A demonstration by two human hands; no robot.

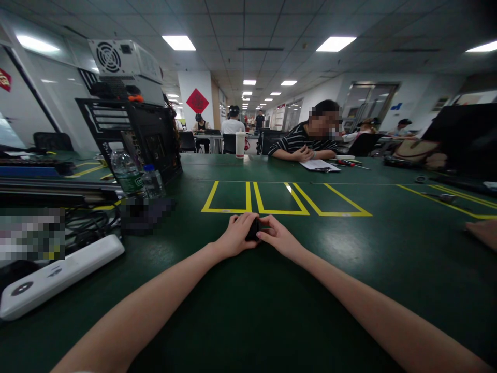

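Both of my hands meet around a small black object (252, 231) at the middle of the green table (248, 311). My left hand (237, 235) wraps over its left side with the fingers curled on top. On the other side my right hand (277, 235) has thumb and fingers closed against the object's right edge. Much of the object is covered by fingers, and I cannot tell its kind. Just beyond my hands, yellow tape (282, 212) marks several outlined areas on the tabletop.
At left stand an open black computer case (149, 140), a large plastic bottle (126, 173), a smaller bottle (153, 182) and a white power strip (66, 274). Across the table a person in a striped shirt (289, 140) leans by a clipboard (320, 165). Another person's hand (483, 232) reaches in at right.
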